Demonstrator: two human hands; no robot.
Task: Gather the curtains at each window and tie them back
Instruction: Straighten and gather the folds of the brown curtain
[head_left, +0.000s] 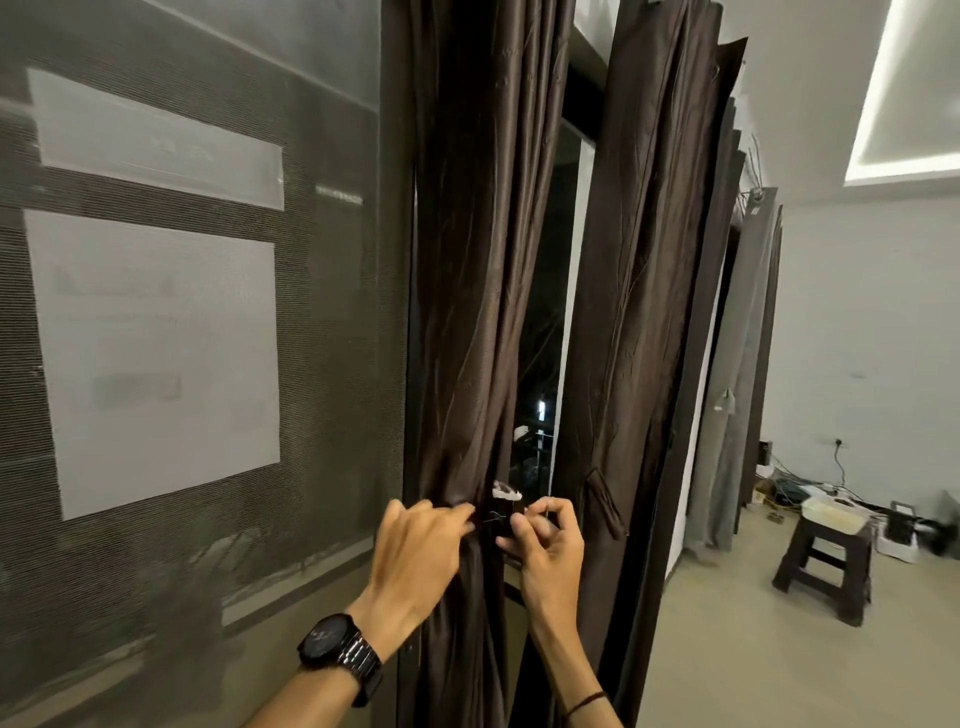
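Left wrist, nearest the camera: black watch with a metal band. Right wrist: thin dark cord bracelet.

Left hand lies against the front of the gathered brown curtain, fingers bent and pressed into the cloth at the pinch point; thumb side is hidden, so cannot tell whether it actually clamps the fabric. Right hand is just beside it, on the right of the same bunch, fingers curled together around a dark tieback that wraps the curtain there. A small white patch shows at the top of the tieback, just above the right fingertips; detail is too blurred to tell what it is. The two hands are near each other, not touching as far as visible.

Curtain hangs in vertical folds from the top of the frame, narrowing where the hands meet, then falls loose below between the forearms. It sits at the right edge of a grey mesh screen.

Between this curtain and a second brown curtain to the right, a strip of dark window glass is exposed. The second curtain hangs ungathered; a fabric tab dangles at its left edge.

Further right: a grey curtain, a dark stool with a pale tray on top, cables on the floor by the far wall
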